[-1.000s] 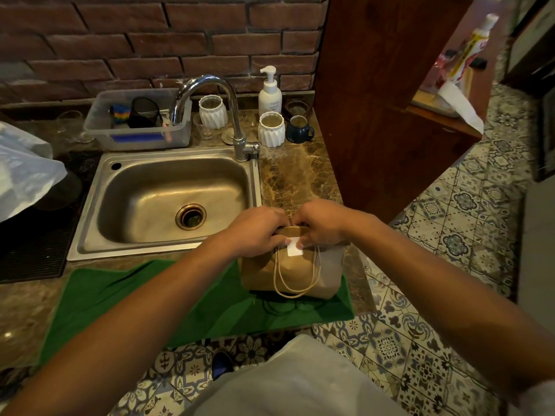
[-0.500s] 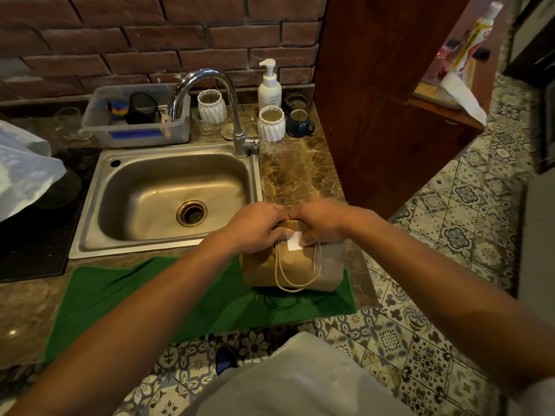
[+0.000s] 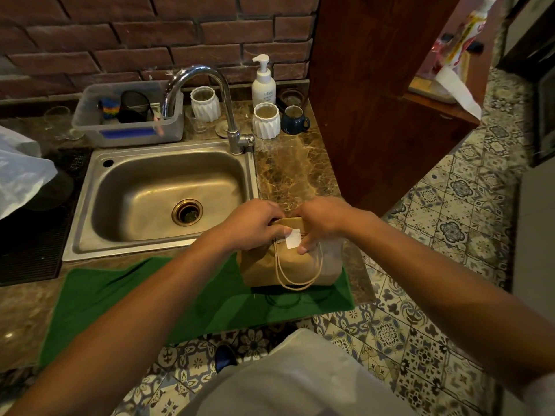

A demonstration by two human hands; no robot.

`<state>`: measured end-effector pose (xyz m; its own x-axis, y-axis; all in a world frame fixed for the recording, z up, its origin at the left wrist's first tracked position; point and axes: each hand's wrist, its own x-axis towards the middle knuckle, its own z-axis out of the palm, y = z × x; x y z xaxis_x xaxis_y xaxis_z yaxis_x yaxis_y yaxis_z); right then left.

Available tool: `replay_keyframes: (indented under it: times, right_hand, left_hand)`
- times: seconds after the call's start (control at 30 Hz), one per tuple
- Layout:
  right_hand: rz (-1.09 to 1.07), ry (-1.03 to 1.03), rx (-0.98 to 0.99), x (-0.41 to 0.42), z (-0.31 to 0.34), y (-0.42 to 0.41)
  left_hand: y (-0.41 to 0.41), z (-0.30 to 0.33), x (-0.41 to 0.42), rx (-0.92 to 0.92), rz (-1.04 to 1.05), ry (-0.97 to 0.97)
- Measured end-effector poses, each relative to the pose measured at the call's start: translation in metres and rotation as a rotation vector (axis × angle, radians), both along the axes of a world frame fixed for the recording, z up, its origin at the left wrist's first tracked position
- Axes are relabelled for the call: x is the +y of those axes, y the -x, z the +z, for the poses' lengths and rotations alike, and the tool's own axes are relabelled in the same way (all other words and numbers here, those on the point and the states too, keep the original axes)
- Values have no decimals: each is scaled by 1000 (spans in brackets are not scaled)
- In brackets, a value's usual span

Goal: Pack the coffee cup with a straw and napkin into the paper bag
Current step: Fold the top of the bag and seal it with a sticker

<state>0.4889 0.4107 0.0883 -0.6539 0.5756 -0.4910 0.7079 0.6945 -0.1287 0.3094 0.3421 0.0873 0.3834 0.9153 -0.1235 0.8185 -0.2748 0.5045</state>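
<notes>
A brown paper bag (image 3: 264, 267) with a rope handle (image 3: 297, 285) stands on the right end of a green cloth (image 3: 126, 292). Its top is folded over toward me, and a small white sticker (image 3: 293, 238) lies on the fold. My left hand (image 3: 252, 225) grips the folded top from the left. From the right, my right hand (image 3: 322, 219) holds the top too, its fingertips pressing beside the sticker. The coffee cup, straw and napkin are hidden; I cannot tell what is inside the bag.
A steel sink (image 3: 99, 205) with a tall faucet (image 3: 210, 94) lies behind the cloth. A plastic bin (image 3: 90, 127), white ribbed cups (image 3: 265, 120), a soap pump (image 3: 263, 82) and a blue mug (image 3: 294, 120) line the brick wall. A wooden cabinet (image 3: 375, 94) rises at right.
Both hands have stayed on the bag's folded top; my right fingers have shifted lower beside the white sticker. The view has tilted slightly.
</notes>
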Motion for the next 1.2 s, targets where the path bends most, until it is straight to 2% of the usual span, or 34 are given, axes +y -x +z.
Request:
replay_keyframes:
  times: [0.17, 0.33, 0.43, 0.7, 0.83, 0.93, 1.2]
  right_hand:
    - [-32, 7, 66, 2, 0, -7]
    - [-29, 16, 233, -2, 10, 4]
    - [-8, -22, 195, -8, 12, 12]
    - [-14, 55, 72, -7, 7, 9]
    - [8, 59, 84, -3, 4, 3]
    - [-32, 122, 170, 0, 5, 2]
    - [-18, 16, 35, 2, 1, -4]
  left_hand:
    - [21, 0, -9, -52, 26, 8]
    - [26, -9, -16, -131, 50, -10]
    - [23, -11, -15, -150, 57, -12]
    - [16, -13, -13, -174, 53, 12]
    - [15, -13, -13, -189, 60, 4]
    - [14, -12, -12, -174, 51, -6]
    - [18, -14, -13, -180, 70, 10]
